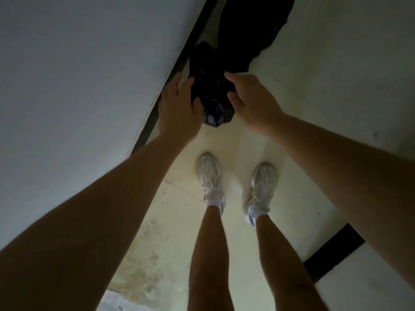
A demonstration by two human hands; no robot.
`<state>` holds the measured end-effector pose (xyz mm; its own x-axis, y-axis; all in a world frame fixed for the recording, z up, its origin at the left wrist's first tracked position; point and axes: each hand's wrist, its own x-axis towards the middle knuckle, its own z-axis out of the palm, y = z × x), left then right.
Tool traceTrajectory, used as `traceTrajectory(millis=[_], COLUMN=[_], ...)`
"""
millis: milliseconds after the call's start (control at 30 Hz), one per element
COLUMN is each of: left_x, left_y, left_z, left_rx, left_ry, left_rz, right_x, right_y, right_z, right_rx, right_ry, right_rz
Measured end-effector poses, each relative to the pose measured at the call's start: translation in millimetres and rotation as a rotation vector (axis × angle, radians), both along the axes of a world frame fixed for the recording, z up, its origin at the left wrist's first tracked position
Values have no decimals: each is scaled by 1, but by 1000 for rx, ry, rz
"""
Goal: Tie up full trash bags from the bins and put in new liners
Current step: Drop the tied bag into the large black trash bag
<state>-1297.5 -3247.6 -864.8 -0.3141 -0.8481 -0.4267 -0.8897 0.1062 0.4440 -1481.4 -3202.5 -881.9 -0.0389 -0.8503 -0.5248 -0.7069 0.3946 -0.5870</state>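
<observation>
A small, full black trash bag (211, 86) sits between my two hands, in front of my feet and close to the wall. My left hand (179, 111) grips its left side, with the thumb pressed across the plastic. My right hand (251, 102) grips the right side with curled fingers. Something pale blue shows through the bag's lower end. I cannot tell whether the bag rests on the floor or hangs in my hands. A second, larger black bag (253, 25) lies farther ahead on the floor.
A white wall (78, 75) with a black skirting strip (157, 108) runs along the left. My white sneakers (210, 176) stand on a pale, stained floor. Another black strip (332, 254) crosses the floor at the right rear. The light is dim.
</observation>
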Motion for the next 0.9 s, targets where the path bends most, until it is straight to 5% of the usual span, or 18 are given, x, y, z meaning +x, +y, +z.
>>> traceTrajectory(millis=[300, 567, 667, 900], left_x=[-19, 9, 62, 226], left_y=[-31, 21, 79, 303], left_z=[192, 413, 477, 633], left_rx=[-294, -496, -548, -624], left_ry=[-65, -142, -262, -594], left_rz=[-105, 126, 269, 775], right_x=[-52, -15, 42, 232], right_y=[-31, -41, -29, 55], right_z=[192, 392, 446, 591], right_rx=[-333, -621, -670, -877], right_ry=[346, 195, 79, -114], right_rz=[45, 30, 172, 869])
